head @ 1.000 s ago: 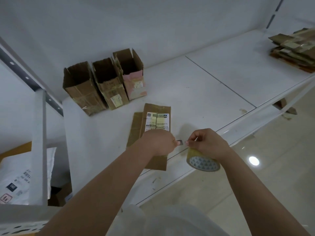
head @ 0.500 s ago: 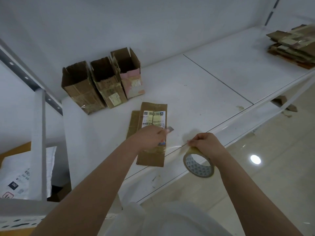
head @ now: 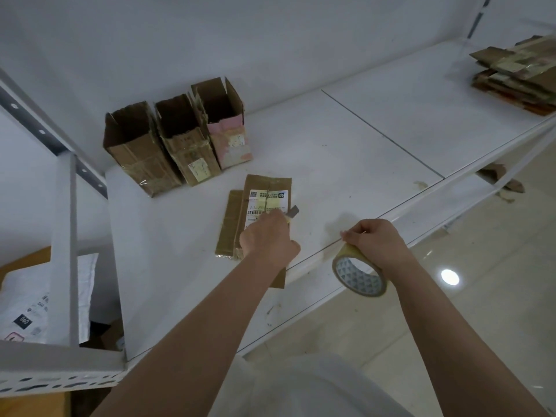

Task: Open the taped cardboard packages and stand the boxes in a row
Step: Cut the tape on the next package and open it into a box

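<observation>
Cardboard package [head: 264, 191], flattened, is laid on the white shelf [head: 346, 164] near its front edge, with the long axis running near to far and tilted slightly right at the far end. The printed label [head: 267, 201] is carried on the upper face toward the far end. A second flat piece [head: 230, 224] is seen under its left side, parallel to it.

The left hand [head: 267, 239] is held over the near half of the package, fingers curled round a small cutter [head: 292, 212]; the grey blade tip is pointed right and far, just beside the label's right edge.

The right hand [head: 373, 242] is held at the shelf's front edge, well apart from the package. The tape roll [head: 359, 273] is gripped by the curled fingers, and the tape end is pinched between thumb and forefinger.

Three opened boxes [head: 177, 142] are stood upright in a row at the far left, touching one another, open ends up. A stack of flat cardboard [head: 517, 73] is placed at the far right.
</observation>
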Demonstrator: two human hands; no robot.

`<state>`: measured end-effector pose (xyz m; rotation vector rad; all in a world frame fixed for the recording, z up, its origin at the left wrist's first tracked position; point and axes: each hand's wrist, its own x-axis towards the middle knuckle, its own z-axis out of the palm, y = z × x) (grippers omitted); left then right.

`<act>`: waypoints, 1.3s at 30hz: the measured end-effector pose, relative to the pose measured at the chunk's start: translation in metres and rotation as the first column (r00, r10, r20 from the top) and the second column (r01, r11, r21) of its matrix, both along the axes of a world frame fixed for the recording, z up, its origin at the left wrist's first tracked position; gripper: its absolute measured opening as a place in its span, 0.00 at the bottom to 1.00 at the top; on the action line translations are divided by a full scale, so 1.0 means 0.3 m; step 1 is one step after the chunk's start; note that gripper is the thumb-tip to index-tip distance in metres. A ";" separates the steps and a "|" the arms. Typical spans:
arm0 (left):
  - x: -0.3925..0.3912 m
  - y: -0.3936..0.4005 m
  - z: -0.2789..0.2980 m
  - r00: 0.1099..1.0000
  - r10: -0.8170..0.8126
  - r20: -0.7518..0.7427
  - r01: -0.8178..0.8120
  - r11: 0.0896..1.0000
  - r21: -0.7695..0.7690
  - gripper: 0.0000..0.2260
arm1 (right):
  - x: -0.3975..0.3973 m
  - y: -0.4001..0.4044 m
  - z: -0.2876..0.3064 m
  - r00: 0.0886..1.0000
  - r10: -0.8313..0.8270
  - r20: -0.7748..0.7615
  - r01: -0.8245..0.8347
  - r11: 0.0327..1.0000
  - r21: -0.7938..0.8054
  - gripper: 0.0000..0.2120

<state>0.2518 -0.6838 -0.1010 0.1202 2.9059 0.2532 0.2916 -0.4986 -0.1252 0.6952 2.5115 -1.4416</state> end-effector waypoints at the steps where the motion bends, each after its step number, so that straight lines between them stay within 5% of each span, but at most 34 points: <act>1: -0.004 -0.002 0.002 1.000 0.003 0.015 -0.003 1.000 0.012 0.19 | 0.001 -0.003 0.006 1.000 0.003 -0.020 -0.003 1.000 -0.023 0.10; 5: -0.018 -0.039 0.024 0.995 0.052 0.083 -0.067 0.978 0.198 0.14 | 0.001 -0.023 0.050 0.990 0.037 -0.136 -0.061 0.982 -0.178 0.09; 10: 0.030 -0.022 0.103 0.997 0.002 0.074 -0.052 0.733 0.678 0.21 | -0.013 -0.066 0.116 0.946 0.083 -0.312 -0.161 0.958 -0.235 0.08; 14: 0.041 0.003 0.103 0.998 0.032 0.048 -0.057 0.629 0.775 0.09 | -0.029 -0.088 0.132 0.920 0.110 -0.376 -0.177 0.973 -0.149 0.09; 19: 0.065 0.035 0.122 0.985 0.150 0.089 -0.151 0.475 0.867 0.06 | -0.049 -0.118 0.130 0.914 0.149 -0.377 -0.042 0.960 0.277 0.12; 22: 0.084 0.056 0.135 0.939 0.187 0.287 -0.329 0.260 0.908 0.06 | -0.058 -0.133 0.140 0.874 0.118 -0.472 0.020 0.961 0.276 0.10; 24: 0.093 0.063 0.131 0.932 0.195 0.305 -0.344 0.215 0.914 0.06 | -0.068 -0.141 0.142 0.853 0.080 -0.516 0.060 0.967 0.249 0.10; 28: 0.113 0.058 0.125 0.945 0.240 0.222 -0.274 0.210 0.939 0.05 | -0.095 -0.166 0.138 0.847 0.083 -0.524 0.090 0.951 0.296 0.07; 31: 0.114 0.028 0.120 0.950 0.259 0.175 -0.253 0.306 0.918 0.03 | -0.124 -0.173 0.123 0.848 0.131 -0.514 0.100 0.912 0.398 0.08; 33: 0.101 -0.023 0.129 0.942 0.286 0.174 -0.275 0.367 0.888 0.02 | -0.144 -0.168 0.106 0.846 0.187 -0.499 0.119 0.846 0.519 0.11; 36: 0.066 -0.171 0.134 0.872 0.446 0.202 -0.368 0.324 0.871 0.03 | -0.171 -0.134 0.069 0.838 0.213 -0.502 0.206 0.730 0.652 0.13; 39: 0.039 -0.362 0.074 0.819 0.571 0.053 -0.446 0.577 0.684 0.08 | -0.199 -0.097 0.003 0.772 0.239 -0.589 0.319 0.655 0.685 0.09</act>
